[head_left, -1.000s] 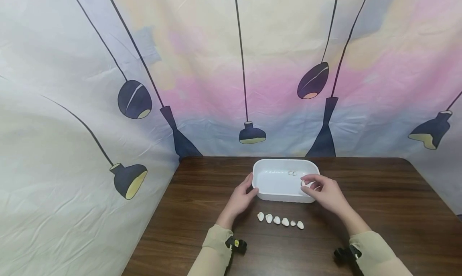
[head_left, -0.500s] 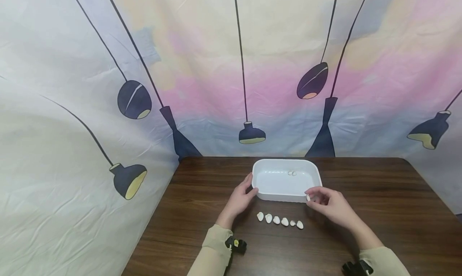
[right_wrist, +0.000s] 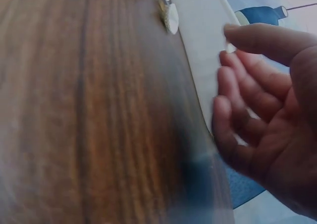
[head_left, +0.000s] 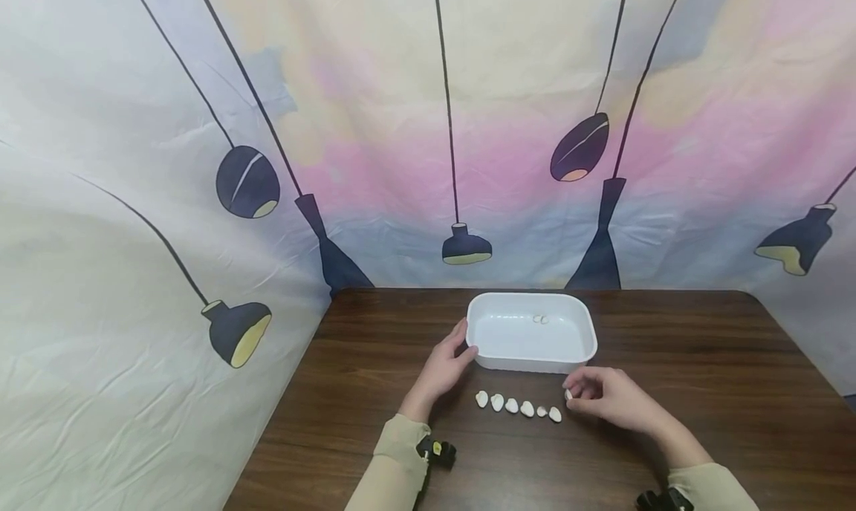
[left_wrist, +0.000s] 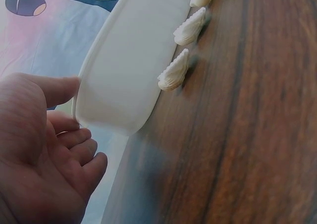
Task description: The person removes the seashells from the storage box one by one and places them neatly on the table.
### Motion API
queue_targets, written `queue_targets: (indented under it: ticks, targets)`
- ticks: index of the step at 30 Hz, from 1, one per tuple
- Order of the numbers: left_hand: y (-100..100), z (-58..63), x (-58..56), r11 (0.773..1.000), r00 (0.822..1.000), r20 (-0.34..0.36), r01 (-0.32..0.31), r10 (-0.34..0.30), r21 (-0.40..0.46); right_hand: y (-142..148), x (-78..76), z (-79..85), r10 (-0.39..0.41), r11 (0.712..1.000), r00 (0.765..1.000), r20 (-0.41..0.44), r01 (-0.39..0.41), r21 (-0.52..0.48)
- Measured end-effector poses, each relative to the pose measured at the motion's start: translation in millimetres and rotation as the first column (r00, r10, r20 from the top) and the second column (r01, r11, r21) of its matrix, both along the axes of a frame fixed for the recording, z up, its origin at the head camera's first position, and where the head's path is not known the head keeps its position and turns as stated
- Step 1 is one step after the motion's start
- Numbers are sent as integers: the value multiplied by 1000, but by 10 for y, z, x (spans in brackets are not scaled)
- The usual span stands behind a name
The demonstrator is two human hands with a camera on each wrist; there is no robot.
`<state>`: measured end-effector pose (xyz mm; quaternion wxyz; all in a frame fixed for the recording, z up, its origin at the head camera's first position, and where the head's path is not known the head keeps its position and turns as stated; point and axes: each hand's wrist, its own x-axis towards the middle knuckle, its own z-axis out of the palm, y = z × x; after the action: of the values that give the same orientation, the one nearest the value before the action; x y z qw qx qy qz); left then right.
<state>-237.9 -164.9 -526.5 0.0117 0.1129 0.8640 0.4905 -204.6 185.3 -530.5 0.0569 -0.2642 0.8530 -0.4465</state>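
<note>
My left hand (head_left: 443, 366) grips the left end of a white rectangular dish (head_left: 524, 364), thumb and index finger at its rim in the left wrist view. Between the right hand's (head_left: 618, 401) thumb and fingertips is a small white seashell (head_left: 568, 394), held over the table just past the right end of a row. That row of several white seashells (head_left: 511, 405) lies in front of the dish; ridged seashells (left_wrist: 174, 71) show closer in the left wrist view. Most of the pinched shell is hidden by fingers in the right wrist view.
Two small pale shell-like pieces (head_left: 540, 319) lie inside the dish near its back wall. Everything stands on a dark wooden table (head_left: 702, 362). Behind it hangs a cloth backdrop (head_left: 401, 125) printed with lamps.
My right hand has come out of the dish with a seashell, moving down toward the near side and the row's right end. The left hand keeps its place on the dish.
</note>
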Motion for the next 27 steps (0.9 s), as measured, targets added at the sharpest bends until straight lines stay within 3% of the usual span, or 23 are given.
queue_targets:
  ticks: [11,27]
  targets:
    - [6,1,-2,1000,1000,-3,-2,2,5,-14,48,-26,38,993,995,98,-49,110]
    - [-3,-12,-16,1000,1000,4,-4,4,5,-72,81,-34,21,988,996,90,-34,148]
